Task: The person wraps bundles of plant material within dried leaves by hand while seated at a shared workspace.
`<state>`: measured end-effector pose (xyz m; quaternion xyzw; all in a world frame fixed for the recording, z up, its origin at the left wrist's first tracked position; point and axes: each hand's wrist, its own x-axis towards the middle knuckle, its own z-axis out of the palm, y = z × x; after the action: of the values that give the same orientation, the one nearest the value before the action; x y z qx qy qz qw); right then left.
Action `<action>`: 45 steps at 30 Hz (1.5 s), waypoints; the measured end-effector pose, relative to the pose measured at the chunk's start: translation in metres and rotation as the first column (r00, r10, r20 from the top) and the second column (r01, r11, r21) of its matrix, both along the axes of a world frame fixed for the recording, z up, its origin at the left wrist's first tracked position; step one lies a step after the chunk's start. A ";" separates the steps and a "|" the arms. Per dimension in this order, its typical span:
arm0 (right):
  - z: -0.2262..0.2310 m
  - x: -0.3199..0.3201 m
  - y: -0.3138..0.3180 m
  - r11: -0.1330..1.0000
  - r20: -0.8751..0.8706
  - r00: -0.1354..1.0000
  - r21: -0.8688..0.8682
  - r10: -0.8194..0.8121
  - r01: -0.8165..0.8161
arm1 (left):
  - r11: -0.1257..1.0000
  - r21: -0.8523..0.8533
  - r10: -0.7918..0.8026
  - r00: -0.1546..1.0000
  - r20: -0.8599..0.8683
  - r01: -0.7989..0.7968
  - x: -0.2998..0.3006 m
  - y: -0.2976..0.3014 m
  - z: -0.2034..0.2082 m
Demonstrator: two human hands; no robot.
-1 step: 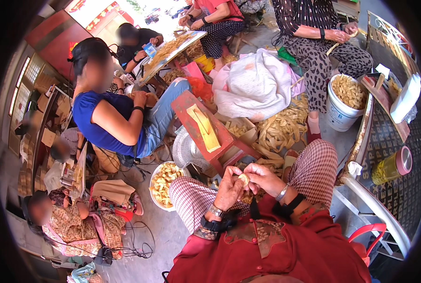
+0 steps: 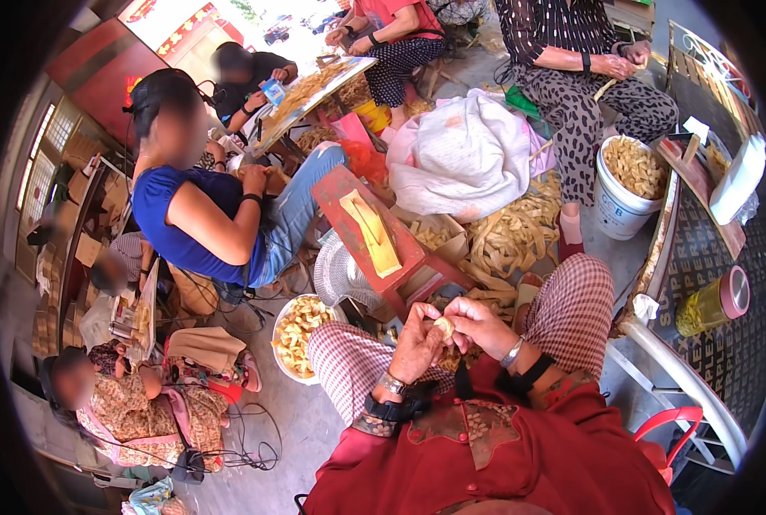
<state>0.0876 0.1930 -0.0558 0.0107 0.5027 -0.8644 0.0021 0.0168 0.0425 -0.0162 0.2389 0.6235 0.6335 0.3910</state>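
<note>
My left hand (image 2: pixel 416 347) and my right hand (image 2: pixel 484 328) meet above my lap, fingers closed in a pinch. Between them is a small, pale yellow folded strip (image 2: pixel 444 326), partly covered by the fingertips. Just ahead of my hands stands a red wooden stool (image 2: pixel 327 182), its paint worn. A flat yellow strip (image 2: pixel 373 236) lies lengthwise on its top. By my left knee, a white bucket (image 2: pixel 282 360) holds many small folded yellow pieces (image 2: pixel 301 330).
Long pale strips (image 2: pixel 512 232) are heaped on the floor beyond the stool, beside a white cloth (image 2: pixel 460 159). Another bucket (image 2: pixel 623 219) of folded pieces stands at right, near a bottle (image 2: pixel 713 300) on a dark patterned surface. A person in blue (image 2: pixel 199 210) sits at left; other people work around.
</note>
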 end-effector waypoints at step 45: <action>-0.006 -0.005 0.013 0.964 0.052 0.970 0.133 -0.238 0.229 | 0.981 -0.120 -0.156 0.987 -0.029 0.151 -0.009 0.008 0.012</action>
<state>0.0827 0.2062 -0.0615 0.0992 0.5512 -0.8243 -0.0834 0.0081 0.0505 -0.0041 0.2748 0.6465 0.5592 0.4402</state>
